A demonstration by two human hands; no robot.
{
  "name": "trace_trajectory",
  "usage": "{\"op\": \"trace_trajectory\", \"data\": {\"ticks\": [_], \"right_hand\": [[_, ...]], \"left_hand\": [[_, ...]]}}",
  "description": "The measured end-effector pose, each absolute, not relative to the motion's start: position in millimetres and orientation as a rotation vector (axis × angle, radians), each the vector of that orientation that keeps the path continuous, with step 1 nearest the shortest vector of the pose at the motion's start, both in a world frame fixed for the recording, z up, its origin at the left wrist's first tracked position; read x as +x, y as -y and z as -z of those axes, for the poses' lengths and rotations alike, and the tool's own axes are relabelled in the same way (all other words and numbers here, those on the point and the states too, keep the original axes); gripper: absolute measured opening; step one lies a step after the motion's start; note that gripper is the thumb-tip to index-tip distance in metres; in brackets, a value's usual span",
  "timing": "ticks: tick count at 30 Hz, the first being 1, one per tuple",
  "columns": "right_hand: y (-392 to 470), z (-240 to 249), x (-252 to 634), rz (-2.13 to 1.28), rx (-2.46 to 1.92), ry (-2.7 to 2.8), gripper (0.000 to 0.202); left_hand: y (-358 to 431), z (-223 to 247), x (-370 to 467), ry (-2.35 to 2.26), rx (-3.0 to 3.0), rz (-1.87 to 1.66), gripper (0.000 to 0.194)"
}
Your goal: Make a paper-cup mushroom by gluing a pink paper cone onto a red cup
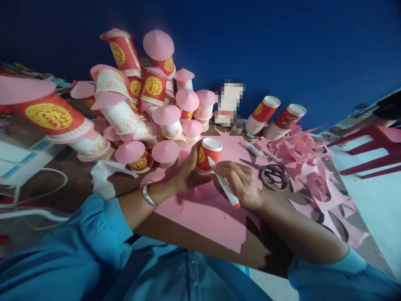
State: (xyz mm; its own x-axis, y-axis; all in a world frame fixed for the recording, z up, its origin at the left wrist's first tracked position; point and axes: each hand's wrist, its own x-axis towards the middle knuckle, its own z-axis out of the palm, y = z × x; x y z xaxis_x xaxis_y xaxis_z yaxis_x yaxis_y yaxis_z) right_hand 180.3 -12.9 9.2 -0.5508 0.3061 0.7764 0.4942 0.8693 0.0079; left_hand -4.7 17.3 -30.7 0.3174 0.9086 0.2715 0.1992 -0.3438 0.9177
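Note:
My left hand [190,169] is wrapped round a red paper cup [212,151] with a yellow emblem and a white rim, its white base facing up. In my right hand [239,182] is a white marker [226,190] with an orange end, its tip against the side of the cup. Both hands are over pink paper sheets [213,221] lying on the brown table. The palm side of my left hand is hidden behind the cup.
Cups with pink cone tops [166,115] are piled at the left and back. Black scissors [272,172], a tape roll and pink scraps [319,184] lie right. Two cup stacks [263,113] stand behind. White cables [40,213] run left; a red stool [376,146] is far right.

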Motion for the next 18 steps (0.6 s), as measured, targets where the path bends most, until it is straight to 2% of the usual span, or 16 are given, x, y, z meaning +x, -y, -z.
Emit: {"op": "trace_trajectory", "data": {"ticks": [2,13,18], "right_hand": [[12.6,-8.5,180.7,0.264,-0.587,2.189,0.024],[12.1,-7.5,182.3,0.232,-0.622,2.203,0.019],[13.3,-7.5,180.4,0.175,-0.611,2.208,0.018]], "left_hand": [[-16.4,27.8,-4.7,-0.965,1.716,-1.086,0.108],[-15.6,26.8,-7.0,-0.89,1.71,-1.12,0.101],[-18.2,28.8,-4.0,-0.921,1.646,-1.12,0.107]]}}
